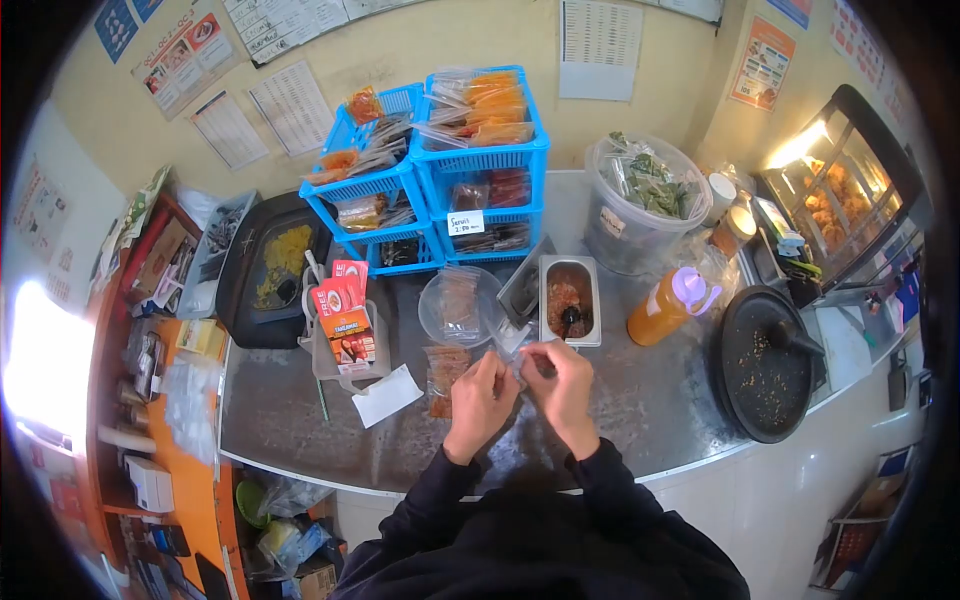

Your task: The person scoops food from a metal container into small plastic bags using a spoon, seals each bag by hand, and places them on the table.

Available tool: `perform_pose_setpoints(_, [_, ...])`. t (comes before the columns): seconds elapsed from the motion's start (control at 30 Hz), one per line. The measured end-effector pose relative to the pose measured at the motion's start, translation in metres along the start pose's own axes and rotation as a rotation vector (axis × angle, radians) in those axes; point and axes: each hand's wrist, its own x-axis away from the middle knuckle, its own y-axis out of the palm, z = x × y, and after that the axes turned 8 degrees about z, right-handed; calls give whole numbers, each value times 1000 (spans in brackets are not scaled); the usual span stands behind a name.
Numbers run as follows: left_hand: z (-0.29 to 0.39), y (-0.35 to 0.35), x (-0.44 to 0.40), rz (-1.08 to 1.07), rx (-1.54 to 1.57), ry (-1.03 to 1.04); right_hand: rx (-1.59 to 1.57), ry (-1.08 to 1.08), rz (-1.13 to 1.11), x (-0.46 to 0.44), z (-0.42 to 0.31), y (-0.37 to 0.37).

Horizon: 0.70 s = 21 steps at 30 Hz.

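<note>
My left hand and my right hand meet over the middle of the metal table, fingers pinched. Between them they grip a small clear plastic bag, whose contents I cannot make out. Just beyond my right hand stands a steel container of reddish sambal-like sauce with a black spoon in it. Flat plastic packets of reddish-brown filling lie left of my left hand. Behind them, a clear round bowl holds more such packets.
Blue stacked baskets with packets stand at the back. To the right are a leaf-filled bucket, an orange bottle and a stone mortar with pestle. Left are a card-filled container, white paper and black tray.
</note>
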Motion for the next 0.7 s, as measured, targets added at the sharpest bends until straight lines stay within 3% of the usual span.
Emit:
perform_pose_setpoints(0.07, [2,3,5,-15,-32,-45,-9,21,15,-1,0,0])
perform_pose_setpoints(0.2, [2,-4,2,34,-62,75,70,-80,3,-5,0,-13])
perform_pose_setpoints(0.27, [8,-13,-7,85,-131,196,-49,50,-28,-4,-7,-18])
perform_pose_setpoints(0.3, [12,-18,-12,51,-170,260,-107,117,-43,-3,-10,-22])
perform_pose_setpoints(0.37, [17,-21,-23,-15,-246,390,-72,45,-87,-3,-12,-30])
perform_pose_setpoints(0.5, [12,-10,-29,-150,-181,457,11,-52,-145,-8,-23,-41])
perform_pose_setpoints(0.7, [-4,3,-19,-190,-65,498,-175,122,-292,-6,-10,-51])
